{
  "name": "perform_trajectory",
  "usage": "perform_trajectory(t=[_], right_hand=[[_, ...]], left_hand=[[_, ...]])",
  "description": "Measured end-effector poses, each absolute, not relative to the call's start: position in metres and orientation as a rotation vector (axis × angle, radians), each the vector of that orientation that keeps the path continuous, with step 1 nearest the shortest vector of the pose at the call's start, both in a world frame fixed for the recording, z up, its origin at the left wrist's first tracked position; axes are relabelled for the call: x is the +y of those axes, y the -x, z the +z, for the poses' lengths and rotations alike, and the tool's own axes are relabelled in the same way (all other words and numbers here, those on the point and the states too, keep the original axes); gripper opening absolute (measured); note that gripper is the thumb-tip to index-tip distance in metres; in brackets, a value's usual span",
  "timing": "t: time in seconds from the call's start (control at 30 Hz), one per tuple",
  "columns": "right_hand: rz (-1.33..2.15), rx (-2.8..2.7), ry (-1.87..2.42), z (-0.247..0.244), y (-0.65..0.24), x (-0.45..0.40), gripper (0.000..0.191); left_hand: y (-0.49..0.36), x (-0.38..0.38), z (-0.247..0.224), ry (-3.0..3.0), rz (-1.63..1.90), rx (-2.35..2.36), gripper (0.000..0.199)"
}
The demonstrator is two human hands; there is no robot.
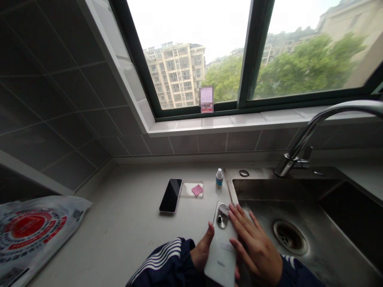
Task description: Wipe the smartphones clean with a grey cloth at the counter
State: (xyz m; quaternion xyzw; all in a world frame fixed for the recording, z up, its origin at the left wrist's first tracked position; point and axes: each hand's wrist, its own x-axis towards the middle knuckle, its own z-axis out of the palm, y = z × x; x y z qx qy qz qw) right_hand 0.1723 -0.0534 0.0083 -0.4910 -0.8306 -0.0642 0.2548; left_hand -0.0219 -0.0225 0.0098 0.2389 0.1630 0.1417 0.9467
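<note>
Left hand [202, 252] grips the white OPPO phone [222, 255] from beneath, thumb along its edge, which appears to keep the phone steady with its back upward and the camera bump exposed. Right hand [255, 249] lies open across the phone's back, fingers spread, tips reaching a pale scrap [224, 210] at the camera bump [222, 220]; too small to tell what material. Phone sits at the near right of the desk [119, 207], just beside the stainless sink [269, 189]. Farther along the desk, left of the sink: a black smartphone [170, 195] lying screen up, a clear tray [193, 189] holding a pink slip [197, 189], and a small blue-labelled bottle [219, 178], all within reach. Printed plastic bag [32, 227] lies far left. Faucet [291, 159] stands beyond the sink, below the window [254, 52].
</note>
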Motion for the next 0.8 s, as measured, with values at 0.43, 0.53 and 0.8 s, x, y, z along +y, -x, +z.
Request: perform_trajectory(t=[0.43,0.53,0.8], right_hand=[[0.475,-1.899,1.176,0.023,-0.184,-0.056,0.047],[0.578,-1.882,1.132,0.027,-0.183,-0.057,0.047],[0.565,-1.821,1.116,0.025,-0.186,-0.054,0.043]], left_hand=[[0.022,-0.028,-0.003,-0.697,0.215,0.351,0.097],[0.025,-0.029,0.006,-0.802,0.282,0.383,0.087],[0.024,-0.028,-0.008,-0.679,0.175,0.322,0.096]])
